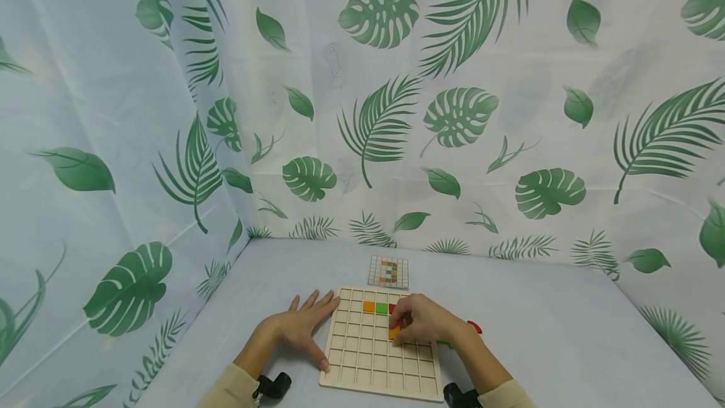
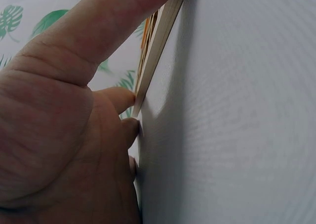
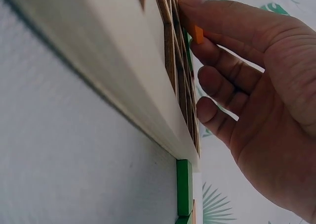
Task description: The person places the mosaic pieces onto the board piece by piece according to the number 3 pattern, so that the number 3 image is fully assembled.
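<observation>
A pale wooden grid board point(image 1: 362, 367) lies on the table in front of me. In one of its upper rows an orange tile point(image 1: 369, 306), a green tile point(image 1: 382, 308) and a partly covered red tile point(image 1: 391, 309) sit side by side. Over the middle of the grid my right hand point(image 1: 421, 318) pinches another orange tile point(image 3: 198, 34) between thumb and fingers, close over the cells. My left hand point(image 1: 300, 327) has its fingers spread, with thumb and fingertips against the board's left edge. The right wrist view shows the board's side edge at close range.
Behind the board lies a small card point(image 1: 375, 264) printed with a coloured grid. To the right, partly hidden by my right forearm, are a red piece point(image 1: 474, 327) and green blocks point(image 3: 184, 187) beside the board. A leaf-patterned cloth point(image 1: 385, 200) hangs behind the table and at the left.
</observation>
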Available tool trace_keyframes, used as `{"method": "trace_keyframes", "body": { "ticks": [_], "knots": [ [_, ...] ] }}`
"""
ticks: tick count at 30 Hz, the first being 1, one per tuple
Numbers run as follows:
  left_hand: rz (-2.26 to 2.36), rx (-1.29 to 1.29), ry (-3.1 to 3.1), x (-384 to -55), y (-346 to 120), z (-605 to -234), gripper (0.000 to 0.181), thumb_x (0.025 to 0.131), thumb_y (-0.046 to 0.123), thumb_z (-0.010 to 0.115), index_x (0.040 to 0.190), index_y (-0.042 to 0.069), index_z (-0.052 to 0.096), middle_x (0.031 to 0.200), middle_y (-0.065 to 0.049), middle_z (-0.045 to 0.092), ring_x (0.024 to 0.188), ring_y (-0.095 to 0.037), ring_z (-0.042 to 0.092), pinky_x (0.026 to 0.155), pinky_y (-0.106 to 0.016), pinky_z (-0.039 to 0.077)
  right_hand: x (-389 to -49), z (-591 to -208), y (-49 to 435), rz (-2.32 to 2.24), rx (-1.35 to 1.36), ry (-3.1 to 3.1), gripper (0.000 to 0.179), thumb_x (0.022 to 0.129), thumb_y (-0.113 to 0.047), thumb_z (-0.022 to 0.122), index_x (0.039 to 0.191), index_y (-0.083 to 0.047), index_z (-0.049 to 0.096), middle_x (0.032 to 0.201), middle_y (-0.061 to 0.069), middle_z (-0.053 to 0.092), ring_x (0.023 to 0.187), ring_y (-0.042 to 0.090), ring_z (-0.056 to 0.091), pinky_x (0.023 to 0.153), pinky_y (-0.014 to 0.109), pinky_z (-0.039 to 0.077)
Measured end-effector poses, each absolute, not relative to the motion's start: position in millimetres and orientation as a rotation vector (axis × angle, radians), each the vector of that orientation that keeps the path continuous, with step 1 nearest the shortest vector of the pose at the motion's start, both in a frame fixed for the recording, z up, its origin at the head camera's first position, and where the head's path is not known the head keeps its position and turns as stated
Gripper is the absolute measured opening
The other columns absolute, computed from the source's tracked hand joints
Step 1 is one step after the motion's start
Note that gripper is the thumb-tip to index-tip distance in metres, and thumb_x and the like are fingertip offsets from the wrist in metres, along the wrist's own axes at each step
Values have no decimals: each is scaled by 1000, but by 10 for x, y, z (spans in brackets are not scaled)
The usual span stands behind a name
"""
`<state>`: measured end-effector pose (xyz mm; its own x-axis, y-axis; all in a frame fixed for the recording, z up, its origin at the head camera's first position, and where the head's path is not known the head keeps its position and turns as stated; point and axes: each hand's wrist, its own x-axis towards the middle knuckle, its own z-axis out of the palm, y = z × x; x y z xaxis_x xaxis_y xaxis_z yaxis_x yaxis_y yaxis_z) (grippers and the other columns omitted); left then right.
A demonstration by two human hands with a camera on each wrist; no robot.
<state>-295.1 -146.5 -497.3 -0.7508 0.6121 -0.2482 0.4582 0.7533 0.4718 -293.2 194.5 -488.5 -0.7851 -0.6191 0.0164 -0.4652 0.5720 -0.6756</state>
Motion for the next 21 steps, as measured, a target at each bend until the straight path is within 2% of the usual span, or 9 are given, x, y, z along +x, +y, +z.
{"method": "trace_keyframes", "body": {
  "ticks": [21],
  "knots": [
    [538, 789, 2568, -2961, -1460, -4998, 138, 64, 65, 91, 169, 25, 11, 178, -5, 3, 163, -39, -6, 124, -71, -5, -2951, -4935, 1950, -978, -905, 2601, 22, 76, -25, 94, 90, -24, 77, 90, -8, 69, 75, 6, 58, 64, 23, 52]
  ]
}}
